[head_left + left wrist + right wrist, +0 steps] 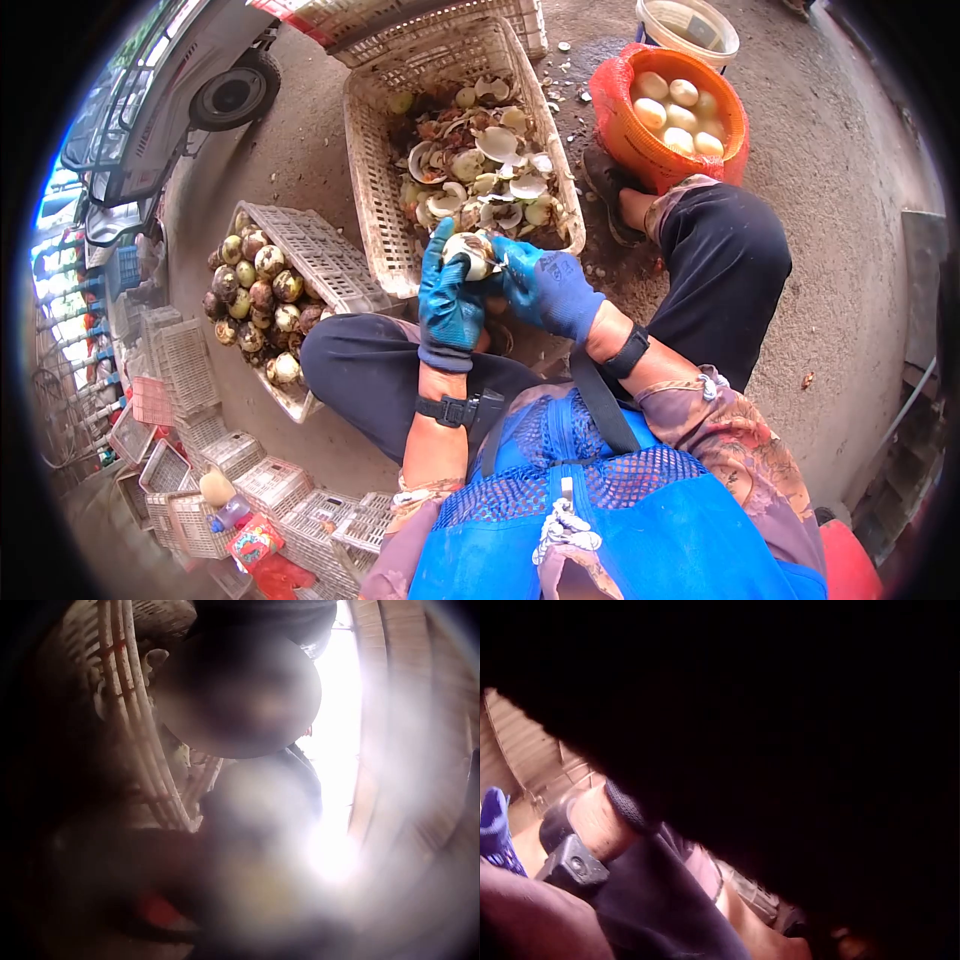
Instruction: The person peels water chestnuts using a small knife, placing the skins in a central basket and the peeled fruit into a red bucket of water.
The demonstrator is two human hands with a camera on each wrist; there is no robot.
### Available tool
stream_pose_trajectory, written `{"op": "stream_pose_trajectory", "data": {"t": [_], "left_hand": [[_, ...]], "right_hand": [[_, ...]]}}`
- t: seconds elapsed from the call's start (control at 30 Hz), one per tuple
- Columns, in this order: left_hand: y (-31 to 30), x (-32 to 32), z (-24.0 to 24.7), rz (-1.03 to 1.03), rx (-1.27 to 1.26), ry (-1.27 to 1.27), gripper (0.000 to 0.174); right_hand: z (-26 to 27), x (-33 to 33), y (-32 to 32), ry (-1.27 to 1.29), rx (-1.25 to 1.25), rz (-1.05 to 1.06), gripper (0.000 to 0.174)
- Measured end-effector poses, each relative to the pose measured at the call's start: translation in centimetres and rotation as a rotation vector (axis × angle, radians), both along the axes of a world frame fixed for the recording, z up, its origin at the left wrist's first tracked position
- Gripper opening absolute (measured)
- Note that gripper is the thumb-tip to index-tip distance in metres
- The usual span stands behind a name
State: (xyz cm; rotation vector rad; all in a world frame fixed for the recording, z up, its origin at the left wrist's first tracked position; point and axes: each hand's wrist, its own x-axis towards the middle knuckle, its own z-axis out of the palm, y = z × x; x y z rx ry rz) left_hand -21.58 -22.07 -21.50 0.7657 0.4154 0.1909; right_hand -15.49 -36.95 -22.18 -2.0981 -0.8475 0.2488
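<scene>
In the head view my blue-gloved left hand (450, 305) grips a pale, partly peeled onion (470, 255), its fingers up along the left side. My right hand (550, 285), also gloved in blue, curls its fingers and thumb at the onion's right edge; I cannot tell if a tool is in it. Just beyond the hands a pale plastic crate (365, 190) holds onion peels (490, 150), white layers and brown skins. The left wrist view shows a crate wall (142, 712) beside blurred shapes. Darkness covers most of the right wrist view, where a strapped wrist (592, 825) appears.
At left a tilted crate (320, 255) bears several unpeeled onions (265, 290). An orange bucket (735, 110) with peeled onions (680, 115) stands at right by a foot, a white bucket (725, 45) behind it. Stacked crates (270, 485) and a vehicle's wheel (235, 92) lie farther left.
</scene>
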Motion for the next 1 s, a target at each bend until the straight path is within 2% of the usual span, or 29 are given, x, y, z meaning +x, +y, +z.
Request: {"op": "stream_pose_trajectory", "data": {"t": [0.07, 0.17, 0.27, 0.37, 0.47, 0.57, 0.67, 0.77, 0.87, 1.0], "left_hand": [[0.4, -0.2, -0.6, -0.025, 0.025, -0.008, 0.053], [0.7, -0.5, -0.7, -0.047, 0.05, -0.002, 0.053], [0.8, -0.5, -0.6, -0.034, 0.048, -0.016, 0.053], [0.5, -0.5, -0.3, -0.025, 0.023, -0.006, 0.05], [0.8, -0.8, -1.0, -0.039, -0.011, 0.013, 0.047], [0.8, -0.8, -1.8, -0.007, -0.047, 0.0, 0.043], [1.1, -0.9, -1.6, -0.012, -0.08, -0.023, 0.042], [1.0, -0.3, -1.6, 0.063, -0.057, 0.021, 0.041], [0.7, -0.2, -1.0, 0.088, 0.006, 0.077, 0.041], [0.6, 0.0, -1.0, 0.106, 0.056, 0.11, 0.04]], "right_hand": [[0.4, 0.1, -0.6, -0.04, -0.17, 0.065, 0.052], [-0.7, -0.1, -0.4, -0.105, -0.116, 0.039, 0.055], [0.1, 0.0, -0.7, -0.188, -0.175, 0.064, 0.055], [1.2, 0.2, -0.8, -0.109, -0.235, 0.09, 0.054], [0.0, -0.1, -0.3, 0.01, 0.075, 0.012, 0.049], [-0.7, 0.0, 0.0, 0.366, 0.255, -0.006, 0.045], [-0.3, 0.3, 0.0, 0.166, 0.261, -0.015, 0.043], [1.1, 0.1, -0.7, 0.047, 0.108, 0.016, 0.043], [1.0, -0.3, -0.7, -0.005, -0.068, 0.022, 0.045], [0.6, -0.3, -0.8, -0.037, -0.096, 0.067, 0.048]]}}
